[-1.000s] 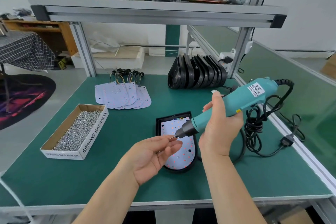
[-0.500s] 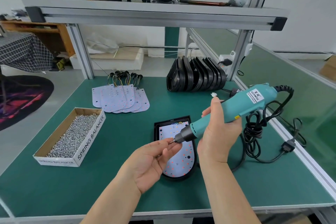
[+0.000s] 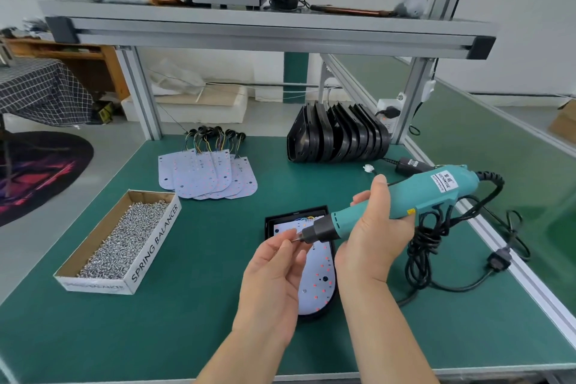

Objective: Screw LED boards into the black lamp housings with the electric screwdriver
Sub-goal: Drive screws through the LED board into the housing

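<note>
Right hand wrapped round the barrel of the teal electric screwdriver, which is tilted with its nose down toward the left hand. Left hand is palm-up, thumb and forefinger meeting at the bit tip; cannot tell whether anything is pinched there. The two hands are close together and both raised off the table.

Directly under them lies a black lamp housing with an LED board seated inside it. Screwdriver cord is coiled just beyond the right hand. Box of screws sits well out from the left hand. Loose LED boards are fanned out ahead of the left hand, and stacked housings stand ahead of the right hand.
</note>
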The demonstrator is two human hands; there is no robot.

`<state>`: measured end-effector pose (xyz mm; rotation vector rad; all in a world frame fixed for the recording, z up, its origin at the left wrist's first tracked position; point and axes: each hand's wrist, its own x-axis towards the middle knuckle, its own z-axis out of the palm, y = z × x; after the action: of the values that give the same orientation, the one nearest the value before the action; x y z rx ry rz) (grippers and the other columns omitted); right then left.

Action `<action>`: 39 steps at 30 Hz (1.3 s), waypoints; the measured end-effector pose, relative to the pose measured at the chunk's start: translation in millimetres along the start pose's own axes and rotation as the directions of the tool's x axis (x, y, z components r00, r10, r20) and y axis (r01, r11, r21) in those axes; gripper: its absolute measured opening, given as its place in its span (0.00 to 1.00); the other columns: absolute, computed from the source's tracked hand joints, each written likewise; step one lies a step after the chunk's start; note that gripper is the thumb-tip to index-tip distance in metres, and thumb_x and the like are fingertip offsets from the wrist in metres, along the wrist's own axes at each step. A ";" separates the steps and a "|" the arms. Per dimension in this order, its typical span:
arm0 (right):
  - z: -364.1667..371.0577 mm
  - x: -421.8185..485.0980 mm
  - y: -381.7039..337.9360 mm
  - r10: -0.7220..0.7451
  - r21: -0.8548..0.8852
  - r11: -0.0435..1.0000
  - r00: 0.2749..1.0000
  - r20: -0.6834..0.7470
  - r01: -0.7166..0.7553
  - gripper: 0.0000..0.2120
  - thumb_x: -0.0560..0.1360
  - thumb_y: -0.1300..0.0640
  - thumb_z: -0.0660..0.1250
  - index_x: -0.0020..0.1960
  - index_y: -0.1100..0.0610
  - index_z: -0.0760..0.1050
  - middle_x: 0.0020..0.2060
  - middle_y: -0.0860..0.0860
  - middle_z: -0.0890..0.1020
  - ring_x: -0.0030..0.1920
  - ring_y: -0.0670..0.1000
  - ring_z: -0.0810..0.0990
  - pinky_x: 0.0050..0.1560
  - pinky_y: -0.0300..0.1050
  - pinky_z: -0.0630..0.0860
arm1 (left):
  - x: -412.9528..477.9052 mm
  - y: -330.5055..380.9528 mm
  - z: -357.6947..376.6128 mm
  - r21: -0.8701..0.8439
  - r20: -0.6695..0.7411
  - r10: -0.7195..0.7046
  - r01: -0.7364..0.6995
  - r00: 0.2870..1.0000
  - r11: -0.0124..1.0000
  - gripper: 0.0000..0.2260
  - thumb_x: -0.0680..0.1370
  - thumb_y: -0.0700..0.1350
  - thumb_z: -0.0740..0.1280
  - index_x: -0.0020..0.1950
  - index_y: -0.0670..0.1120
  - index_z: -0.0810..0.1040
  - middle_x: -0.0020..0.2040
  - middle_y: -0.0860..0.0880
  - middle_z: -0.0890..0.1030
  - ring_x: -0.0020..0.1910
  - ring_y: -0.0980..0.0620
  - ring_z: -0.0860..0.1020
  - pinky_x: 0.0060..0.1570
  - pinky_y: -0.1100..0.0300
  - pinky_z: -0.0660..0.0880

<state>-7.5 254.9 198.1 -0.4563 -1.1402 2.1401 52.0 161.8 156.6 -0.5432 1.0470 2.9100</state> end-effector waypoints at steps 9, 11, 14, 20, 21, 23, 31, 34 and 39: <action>17.5 11.2 -0.6 -0.076 -0.013 0.997 0.993 0.087 0.077 0.08 0.73 0.52 0.71 0.43 0.53 0.72 0.28 0.47 0.78 0.32 0.47 0.76 0.38 0.41 0.74 | 22.8 29.0 -37.5 0.488 -0.125 0.168 -0.087 0.978 0.869 0.10 0.81 0.52 0.67 0.55 0.47 0.79 0.39 0.45 0.84 0.30 0.51 0.79 0.27 0.63 0.69; 24.2 16.3 1.4 -0.113 -0.026 0.993 0.987 0.117 0.117 0.08 0.72 0.53 0.71 0.42 0.54 0.72 0.27 0.47 0.78 0.30 0.46 0.76 0.34 0.37 0.74 | 42.3 40.4 -48.2 0.749 -0.186 0.208 0.001 0.960 0.663 0.14 0.79 0.53 0.69 0.44 0.42 0.75 0.34 0.46 0.72 0.28 0.50 0.64 0.28 0.60 0.59; 34.5 21.9 7.7 -0.175 -0.068 0.979 0.966 0.188 0.190 0.07 0.72 0.54 0.72 0.40 0.53 0.74 0.28 0.49 0.78 0.29 0.47 0.77 0.34 0.37 0.74 | 57.2 44.6 -43.1 0.963 -0.101 0.099 0.072 0.990 0.261 0.19 0.73 0.58 0.74 0.39 0.48 0.68 0.34 0.48 0.62 0.34 0.50 0.59 0.35 0.56 0.53; 47.6 30.0 23.6 -0.277 -0.213 0.908 0.900 0.338 0.360 0.09 0.71 0.48 0.72 0.38 0.49 0.73 0.32 0.58 0.79 0.34 0.61 0.78 0.37 0.54 0.78 | 78.8 31.6 -22.5 0.959 -0.139 -0.034 0.143 0.990 0.246 0.21 0.66 0.53 0.79 0.35 0.42 0.70 0.31 0.48 0.70 0.30 0.49 0.66 0.32 0.59 0.60; 48.7 31.2 26.5 -0.289 -0.220 0.898 0.888 0.358 0.381 0.11 0.71 0.47 0.71 0.39 0.51 0.73 0.32 0.58 0.79 0.33 0.62 0.78 0.37 0.55 0.79 | 79.3 30.6 -20.7 0.944 -0.143 -0.068 0.157 0.987 0.289 0.20 0.65 0.52 0.78 0.41 0.38 0.78 0.37 0.45 0.79 0.34 0.47 0.73 0.35 0.59 0.64; 49.5 32.9 31.9 -0.294 -0.226 0.886 0.868 0.400 0.404 0.13 0.72 0.47 0.71 0.39 0.55 0.73 0.31 0.57 0.78 0.33 0.61 0.78 0.37 0.55 0.79 | 79.9 28.6 -18.8 0.929 -0.147 -0.116 0.178 0.982 0.325 0.21 0.65 0.51 0.76 0.52 0.39 0.82 0.50 0.43 0.85 0.43 0.44 0.81 0.39 0.59 0.69; 50.7 29.9 48.8 -0.260 -0.234 0.894 0.867 0.425 0.383 0.15 0.72 0.45 0.70 0.40 0.56 0.73 0.31 0.58 0.78 0.33 0.61 0.78 0.37 0.53 0.78 | 81.9 23.6 -19.6 0.919 -0.129 -0.109 0.160 0.986 0.361 0.14 0.67 0.47 0.75 0.50 0.42 0.83 0.49 0.45 0.86 0.52 0.43 0.83 0.52 0.51 0.79; 51.4 29.5 52.3 -0.269 -0.244 0.881 0.855 0.443 0.405 0.16 0.73 0.46 0.71 0.40 0.58 0.72 0.30 0.58 0.78 0.32 0.61 0.78 0.36 0.56 0.78 | 80.3 24.3 -17.1 0.917 -0.117 -0.118 0.153 0.986 0.369 0.22 0.61 0.50 0.72 0.51 0.41 0.83 0.51 0.44 0.86 0.55 0.42 0.83 0.59 0.46 0.78; 52.6 29.5 52.8 -0.286 -0.246 0.866 0.834 0.471 0.436 0.19 0.72 0.44 0.70 0.40 0.60 0.72 0.30 0.56 0.79 0.31 0.57 0.78 0.35 0.52 0.77 | 79.8 24.0 -17.8 0.915 -0.102 -0.108 0.136 0.989 0.379 0.17 0.63 0.48 0.73 0.49 0.42 0.84 0.49 0.46 0.86 0.53 0.43 0.84 0.60 0.45 0.78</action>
<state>-79.5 222.7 183.8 0.0973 -1.7086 1.7373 -20.1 123.1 133.0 -0.5125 2.2168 1.6654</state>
